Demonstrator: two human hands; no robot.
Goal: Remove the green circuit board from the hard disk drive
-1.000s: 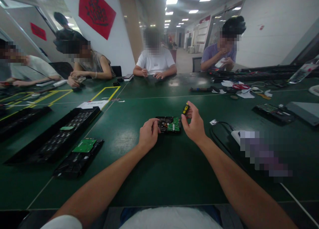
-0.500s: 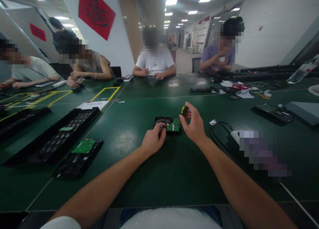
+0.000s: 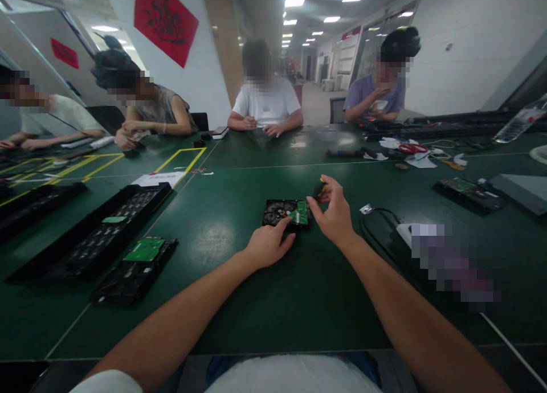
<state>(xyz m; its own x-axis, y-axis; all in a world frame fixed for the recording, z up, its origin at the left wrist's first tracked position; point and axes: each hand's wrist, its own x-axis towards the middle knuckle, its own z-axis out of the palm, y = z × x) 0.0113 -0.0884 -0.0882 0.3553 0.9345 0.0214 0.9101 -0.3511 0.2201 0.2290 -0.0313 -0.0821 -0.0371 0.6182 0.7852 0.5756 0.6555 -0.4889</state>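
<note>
In front of me on the green table lies a hard drive point(image 3: 277, 211), its dark casing and green circuit board facing up. The index finger of my left hand point(image 3: 270, 245) rests on the board's near edge, with the thumb spread away from it; that hand grips nothing. Just right of the drive, my right hand point(image 3: 330, 206) is raised and closed around a small black and yellow screwdriver point(image 3: 318, 189). Its handle shows only in part between the fingers, and its tip cannot be made out.
To the left lie another hard drive point(image 3: 135, 270) and a long black tray point(image 3: 92, 230). On the right are a cable point(image 3: 380, 211), a further drive point(image 3: 469, 193), a grey box point(image 3: 523, 191) and red scissors point(image 3: 412, 148). Several people sit across the table point(image 3: 239, 307).
My left hand has shifted slightly toward me and opened its pinch, with the index finger now straight on the board. My right hand has tilted the screwdriver, so less of it shows.
</note>
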